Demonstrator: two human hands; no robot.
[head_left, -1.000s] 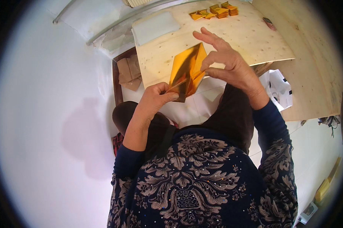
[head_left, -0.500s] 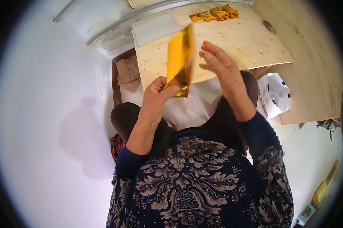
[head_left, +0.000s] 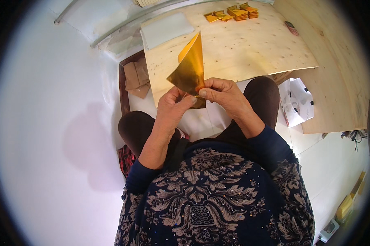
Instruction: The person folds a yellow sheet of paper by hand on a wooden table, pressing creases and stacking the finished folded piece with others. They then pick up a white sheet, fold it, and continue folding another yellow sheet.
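Observation:
A shiny gold foil paper sheet (head_left: 190,70), partly folded, is held up over my lap in front of the table's near edge. My left hand (head_left: 172,107) pinches its lower left part between thumb and fingers. Opposite it, my right hand (head_left: 224,95) is closed on the lower right edge, thumb on top. The sheet's upper part stands up and flares to the left, with a bend near my fingertips. The fingers behind the sheet are partly hidden.
On the wooden table (head_left: 250,49) lie several stacks of folded gold pieces (head_left: 239,14), a pale flat sheet (head_left: 167,29) and a small red phone (head_left: 291,28). Brown paper (head_left: 136,78) lies beside the table at left. A white bag (head_left: 298,102) stands at right.
My right hand has moved left and down from open air and taken hold of the foil paper's lower edge. The sheet's upper part has opened out and tilted left.

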